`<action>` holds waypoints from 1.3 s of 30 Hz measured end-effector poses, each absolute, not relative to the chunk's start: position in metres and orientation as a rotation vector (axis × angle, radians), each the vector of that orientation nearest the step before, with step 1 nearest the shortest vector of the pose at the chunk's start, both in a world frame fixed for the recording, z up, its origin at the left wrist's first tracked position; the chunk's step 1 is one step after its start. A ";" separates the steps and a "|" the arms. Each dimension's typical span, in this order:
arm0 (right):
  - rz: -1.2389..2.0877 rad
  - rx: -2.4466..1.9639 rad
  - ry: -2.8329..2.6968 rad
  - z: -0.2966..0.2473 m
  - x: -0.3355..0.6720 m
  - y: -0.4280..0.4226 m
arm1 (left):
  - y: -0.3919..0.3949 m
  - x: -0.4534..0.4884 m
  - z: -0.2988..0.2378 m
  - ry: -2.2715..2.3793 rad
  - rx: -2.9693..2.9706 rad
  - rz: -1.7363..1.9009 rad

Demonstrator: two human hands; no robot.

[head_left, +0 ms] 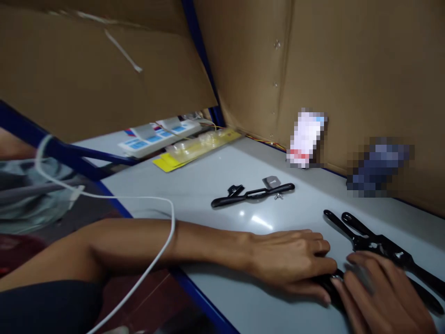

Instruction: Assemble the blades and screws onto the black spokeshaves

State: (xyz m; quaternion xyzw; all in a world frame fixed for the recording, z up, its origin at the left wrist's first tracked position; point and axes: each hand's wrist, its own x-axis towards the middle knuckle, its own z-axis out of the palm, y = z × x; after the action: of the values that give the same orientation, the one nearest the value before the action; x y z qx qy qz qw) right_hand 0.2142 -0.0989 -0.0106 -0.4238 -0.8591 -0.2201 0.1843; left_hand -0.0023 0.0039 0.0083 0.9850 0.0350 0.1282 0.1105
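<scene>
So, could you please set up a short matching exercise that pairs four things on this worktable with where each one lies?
Things:
1. white cable
2. yellow packets
3. small grey square piece
4. black long-handled tool

Places:
A. just behind the black bar in the middle of the table
B. beside the right hand, by its fingertips
C. draped over the left forearm
D. at the back, by the white power strip

Pairs: 1-C, 2-D, 3-A, 4-B
</scene>
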 end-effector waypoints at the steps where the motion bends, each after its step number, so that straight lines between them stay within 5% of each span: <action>1: -0.628 -1.181 -2.420 -0.012 0.220 -0.092 | 0.006 -0.002 0.008 0.137 2.890 0.404; 12: -0.663 -1.534 -2.346 -0.041 0.260 -0.066 | 0.089 -0.029 0.027 1.182 2.859 0.293; 22: -0.586 -1.768 -2.249 -0.079 0.329 -0.063 | 0.071 -0.121 0.017 1.368 2.640 -0.055; 39: -0.935 -1.784 -2.175 -0.034 0.330 -0.074 | 0.046 -0.025 0.007 0.596 2.866 0.010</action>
State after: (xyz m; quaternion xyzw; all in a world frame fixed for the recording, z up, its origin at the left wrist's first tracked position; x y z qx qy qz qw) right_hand 0.3300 -0.0736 -0.0344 -0.5996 -0.7307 -0.3142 0.0886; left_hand -0.0246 0.0458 0.0069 0.9735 0.2024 0.0033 0.1069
